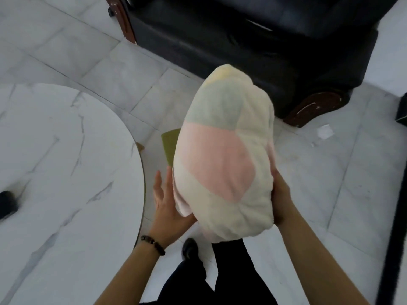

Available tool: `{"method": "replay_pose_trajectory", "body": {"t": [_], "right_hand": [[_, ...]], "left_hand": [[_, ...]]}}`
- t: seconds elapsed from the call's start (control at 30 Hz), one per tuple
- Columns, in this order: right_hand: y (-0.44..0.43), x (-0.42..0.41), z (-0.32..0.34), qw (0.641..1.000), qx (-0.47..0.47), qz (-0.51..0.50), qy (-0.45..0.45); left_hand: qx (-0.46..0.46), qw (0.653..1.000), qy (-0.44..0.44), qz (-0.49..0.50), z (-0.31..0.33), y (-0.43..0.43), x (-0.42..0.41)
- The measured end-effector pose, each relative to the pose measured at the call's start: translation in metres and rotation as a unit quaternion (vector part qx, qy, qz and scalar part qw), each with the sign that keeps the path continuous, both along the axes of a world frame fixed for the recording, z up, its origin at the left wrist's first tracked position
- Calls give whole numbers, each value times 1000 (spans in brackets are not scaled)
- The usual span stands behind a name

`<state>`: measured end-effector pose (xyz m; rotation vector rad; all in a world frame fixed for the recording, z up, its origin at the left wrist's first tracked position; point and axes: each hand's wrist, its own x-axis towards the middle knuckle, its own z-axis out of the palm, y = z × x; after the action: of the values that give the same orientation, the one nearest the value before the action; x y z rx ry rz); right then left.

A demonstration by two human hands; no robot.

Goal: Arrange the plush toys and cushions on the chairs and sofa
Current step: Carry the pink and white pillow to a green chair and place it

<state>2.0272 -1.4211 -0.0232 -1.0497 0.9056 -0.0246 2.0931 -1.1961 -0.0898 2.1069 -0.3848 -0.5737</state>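
A big cream plush cushion (pixel 224 155) with pink, pale green and yellow patches is held upright in front of me, above the floor. My left hand (pixel 166 203) presses its lower left side with the fingers spread. On the lower right side my right hand (pixel 282 197) cups it. A black leather armchair (pixel 253 40) with dark wooden feet stands just beyond the cushion, its seat bare in the part that shows.
A round white marble table (pixel 66 172) fills the left side, with a dark object (pixel 7 203) at its left edge. An olive-green flat piece (pixel 169 146) lies on the tiled floor behind the cushion. A black pole (pixel 394 227) runs along the right edge.
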Motion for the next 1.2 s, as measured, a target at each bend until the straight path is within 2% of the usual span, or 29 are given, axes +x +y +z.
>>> {"method": "replay_pose_trajectory", "body": {"t": [0.07,0.1,0.17,0.27,0.37,0.43,0.6,0.73,0.8,0.9,1.07,1.13,1.2], "right_hand": [[-22,24,-21,990,-66,125,8],[-33,37,-33,980,-89,175,14],[-51,65,-61,970,-103,219,39],[-70,108,-105,974,-74,206,65],[-85,148,-144,979,-43,172,99],[-95,169,-175,978,-52,166,116],[-127,205,-265,974,-110,19,195],[-131,196,-294,962,-194,0,190],[-125,181,-295,956,-239,20,172],[-112,164,-298,944,-263,93,173],[-109,158,-322,918,-341,109,169],[-120,163,-329,907,-353,109,203],[-126,165,-332,874,-393,125,258]], "left_hand": [[21,999,2,-28,-26,-16,15],[18,998,48,-24,-34,-24,22],[4,995,99,-24,-54,-39,37],[-41,988,147,33,-84,-68,59],[-41,971,200,124,-115,-98,90],[-38,967,225,114,-150,-109,107],[-59,948,305,71,-236,-137,140],[-67,949,301,60,-275,-157,149],[-84,935,319,129,-287,-166,159],[-61,898,355,254,-306,-178,177],[-102,893,376,224,-327,-190,183],[-87,905,368,196,-327,-191,180],[-67,917,352,174,-328,-189,174]]}}
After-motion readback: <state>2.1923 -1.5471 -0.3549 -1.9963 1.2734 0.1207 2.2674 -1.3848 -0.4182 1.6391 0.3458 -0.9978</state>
